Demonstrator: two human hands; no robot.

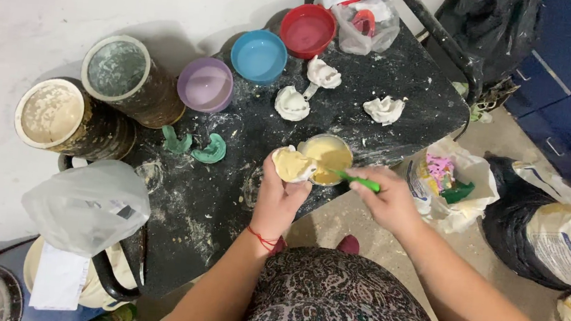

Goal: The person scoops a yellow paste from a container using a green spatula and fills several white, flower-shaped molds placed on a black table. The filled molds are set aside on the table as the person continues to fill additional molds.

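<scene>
While the left hand (280,196) cups a mould (292,165) heaped with yellow paste, fingers curled under and round its rim, the right hand (388,200) pinches a green spatula (357,182) whose tip dips into the bowl (327,159) of the same yellow mix. The mould sits just left of the bowl, touching its edge, near the front of the black table (405,74). The paste looks soft and wet (likely to slump or smear), so the mould probably wants holding from below, kept level, with no squeezing of the filled top. It seems light and stiff enough for one hand. Beyond the bowl lie three white casts (292,103) (324,74) (384,109), likely brittle. Left of the bowl are two green trays (196,146), farther back three coloured cups (259,55) and two tins (125,76).
</scene>
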